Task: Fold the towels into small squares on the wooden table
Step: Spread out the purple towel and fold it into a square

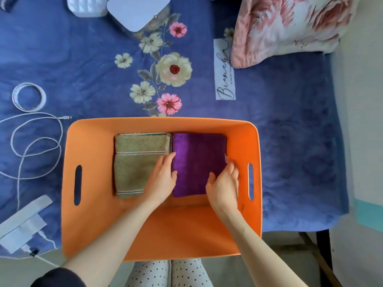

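Observation:
An orange plastic basket [91, 224] stands on a blue floral bedspread. Inside it lie two folded towels side by side: an olive-green towel [134, 160] on the left and a purple towel [196, 158] on the right. My left hand [162, 179] rests over the seam between them, thumb on the purple towel's left edge and fingers along that edge. My right hand [224, 187] grips the purple towel's right edge, fingers tucked beside it against the basket wall.
White cables [31, 141] coil on the bedspread to the left, with white paper strips [22, 222] below them. A white box [137, 11] sits at the top. A pink patterned pillow [290, 25] lies top right. The bed's edge runs along the right.

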